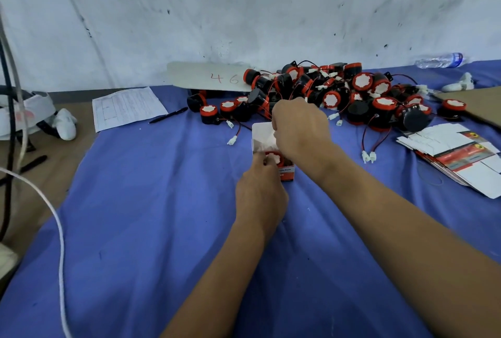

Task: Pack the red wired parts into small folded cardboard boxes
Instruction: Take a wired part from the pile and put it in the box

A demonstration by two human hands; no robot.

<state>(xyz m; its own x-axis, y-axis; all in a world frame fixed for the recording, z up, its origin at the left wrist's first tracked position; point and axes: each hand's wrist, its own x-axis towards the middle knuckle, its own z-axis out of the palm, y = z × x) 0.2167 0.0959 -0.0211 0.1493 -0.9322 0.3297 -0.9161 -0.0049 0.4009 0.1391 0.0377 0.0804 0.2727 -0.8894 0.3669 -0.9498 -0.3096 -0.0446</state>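
A small cardboard box (286, 173) stands open on the blue cloth in the middle, its white flap (261, 131) raised at the back. A red wired part (273, 158) sits in the box's mouth. My left hand (260, 194) grips the box at its near left side, fingertips at the part. My right hand (301, 127) hovers over the box with fingers curled down into the opening; what they pinch is hidden. Behind lies a heap of red and black wired parts (339, 91).
A stack of flat unfolded boxes (458, 156) lies at the right. A paper form (126, 108) and a pen (168, 115) lie at the left back, a card marked 46 (214, 77) behind. A water bottle (440, 60) rests by the wall. A white cord (58, 229) crosses the left.
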